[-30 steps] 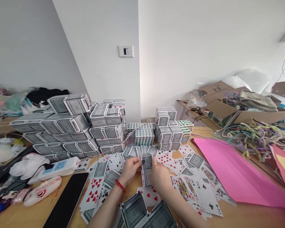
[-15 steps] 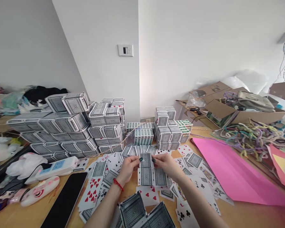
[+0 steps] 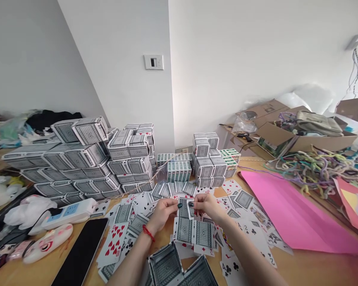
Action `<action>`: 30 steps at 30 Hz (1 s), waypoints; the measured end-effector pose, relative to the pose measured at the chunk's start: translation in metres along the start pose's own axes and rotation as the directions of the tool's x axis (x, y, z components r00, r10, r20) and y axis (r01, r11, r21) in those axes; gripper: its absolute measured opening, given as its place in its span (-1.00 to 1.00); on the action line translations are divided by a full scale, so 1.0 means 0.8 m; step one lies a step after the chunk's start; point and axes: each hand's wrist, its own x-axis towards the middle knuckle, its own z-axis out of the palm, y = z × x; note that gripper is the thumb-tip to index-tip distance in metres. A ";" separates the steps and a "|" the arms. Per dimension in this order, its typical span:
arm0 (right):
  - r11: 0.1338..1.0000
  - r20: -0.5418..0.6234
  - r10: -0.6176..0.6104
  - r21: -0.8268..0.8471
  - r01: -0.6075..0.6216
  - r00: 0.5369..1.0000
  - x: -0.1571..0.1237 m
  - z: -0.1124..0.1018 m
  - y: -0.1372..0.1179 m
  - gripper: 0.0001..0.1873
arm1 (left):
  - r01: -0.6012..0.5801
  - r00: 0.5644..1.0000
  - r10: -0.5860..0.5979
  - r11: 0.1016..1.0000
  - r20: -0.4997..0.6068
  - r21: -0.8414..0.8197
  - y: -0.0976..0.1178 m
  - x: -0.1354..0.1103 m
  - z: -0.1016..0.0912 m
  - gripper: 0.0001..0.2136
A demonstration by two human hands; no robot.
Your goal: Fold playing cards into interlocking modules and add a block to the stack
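Between my hands is a patterned playing card (image 3: 183,208), back side up, its right edge showing a white strip. My left hand (image 3: 164,214), with a red cord on the wrist, pinches this card's left side between thumb and fingers. The right side of the same card is pinched by my right hand (image 3: 208,206). Just below it, two more cards (image 3: 194,232) lie side by side, backs up; I cannot tell whether they are joined to it. A folded card piece (image 3: 181,264) stands nearest me.
Stacked card boxes (image 3: 77,159) rise at the left, with a smaller stack (image 3: 207,163) behind my right hand. Loose cards (image 3: 115,240) cover the table around my arms. A black tablet (image 3: 80,252) lies left; pink paper (image 3: 292,216) lies right.
My right fingers have shifted inward over the card's right edge, where a white strip now shows. The two lower cards appear slightly lower and farther right in view.
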 end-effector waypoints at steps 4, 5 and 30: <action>0.999 -0.063 0.010 -0.047 -0.013 0.998 0.006 0.010 0.011 -0.66 | 0.009 1.000 -0.009 1.000 0.001 0.002 0.001 -0.001 -0.001 -0.82; 0.998 -0.064 0.009 -0.057 -0.012 0.998 0.007 0.010 0.013 -0.65 | 0.010 1.000 -0.010 1.000 -0.003 -0.005 0.002 -0.001 0.000 -0.82; 0.989 -0.043 0.046 -0.140 -0.051 0.998 0.004 0.012 0.021 -0.89 | -0.056 0.998 0.058 0.984 -0.007 0.172 0.004 0.001 -0.002 -0.76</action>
